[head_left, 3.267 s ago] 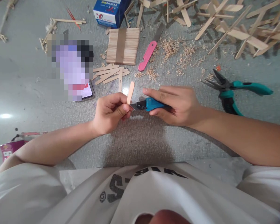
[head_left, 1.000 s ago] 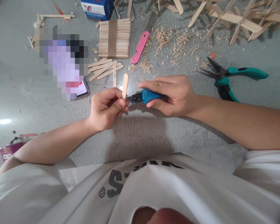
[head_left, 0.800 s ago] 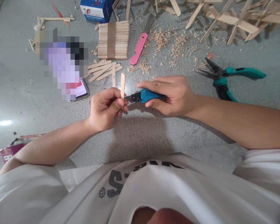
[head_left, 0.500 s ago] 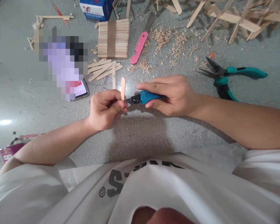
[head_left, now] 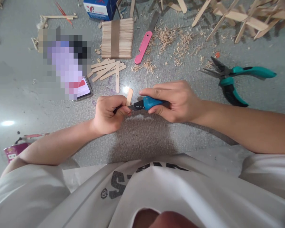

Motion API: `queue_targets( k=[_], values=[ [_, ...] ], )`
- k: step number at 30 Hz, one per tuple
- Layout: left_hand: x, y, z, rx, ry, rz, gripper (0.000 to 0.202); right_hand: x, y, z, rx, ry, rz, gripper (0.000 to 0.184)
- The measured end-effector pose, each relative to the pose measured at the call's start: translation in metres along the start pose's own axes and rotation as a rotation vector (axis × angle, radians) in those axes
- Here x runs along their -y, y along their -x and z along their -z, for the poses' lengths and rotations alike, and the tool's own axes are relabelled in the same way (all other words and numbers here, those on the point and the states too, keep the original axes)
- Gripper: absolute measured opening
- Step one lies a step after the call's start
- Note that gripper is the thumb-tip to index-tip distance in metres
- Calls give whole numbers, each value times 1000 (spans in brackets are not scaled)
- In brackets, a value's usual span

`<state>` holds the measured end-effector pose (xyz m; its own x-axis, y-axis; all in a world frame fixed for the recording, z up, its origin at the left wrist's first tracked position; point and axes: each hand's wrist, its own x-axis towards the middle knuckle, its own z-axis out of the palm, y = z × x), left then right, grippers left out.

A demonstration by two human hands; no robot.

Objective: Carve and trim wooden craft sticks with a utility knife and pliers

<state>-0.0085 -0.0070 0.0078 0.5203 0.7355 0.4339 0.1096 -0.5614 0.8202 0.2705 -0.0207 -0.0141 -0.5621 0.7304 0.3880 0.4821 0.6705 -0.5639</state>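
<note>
Pinched in my left hand (head_left: 111,114) is a wooden craft stick (head_left: 129,96), its rounded upper end tilted to the right; the lower part is hidden by the fingers. My right hand (head_left: 174,101) grips a blue and black utility knife (head_left: 150,103), pointing left. The knife's blade (head_left: 132,107) meets the stick close to my left thumb; its tip is hidden there. Beyond my left hand lie several loose craft sticks (head_left: 104,69), one of them with a small slot in it.
Behind stand a banded bundle of sticks (head_left: 125,38) and a blue-white box (head_left: 99,9). A pink-handled knife (head_left: 143,47) lies beside wood shavings (head_left: 165,39). Teal pliers (head_left: 254,71) lie open at right, below a stick structure (head_left: 244,20). A phone (head_left: 84,90) is at left.
The craft stick has tilted to the right and sits lower in my left hand, which has turned slightly. The knife blade stays against it. The whole view has shifted a little.
</note>
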Motion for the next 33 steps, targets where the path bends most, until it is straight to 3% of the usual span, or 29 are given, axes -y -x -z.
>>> queue_targets(
  k=[3, 8, 11, 21, 26, 33],
  values=[
    [1, -1, -2, 4, 42, 18, 42, -1, -1, -1, -23, 1, 8, 54],
    [9, 0, -6, 24, 528, 331, 41, -7, -5, 0, -64, -14, 67, 55],
    [14, 1, -6, 51, 656, 406, 41, -10, -7, 3, -51, -46, 58, 52],
    [9, -2, -7, 9, 696, 405, 41, -13, -6, 5, -50, -69, 93, 52],
    [8, -4, -9, -58, 630, 381, 42, -11, -5, 6, -1, -42, -7, 61],
    [7, -1, -9, -14, 603, 398, 43, -9, -5, 7, 33, -15, -80, 71]
  ],
)
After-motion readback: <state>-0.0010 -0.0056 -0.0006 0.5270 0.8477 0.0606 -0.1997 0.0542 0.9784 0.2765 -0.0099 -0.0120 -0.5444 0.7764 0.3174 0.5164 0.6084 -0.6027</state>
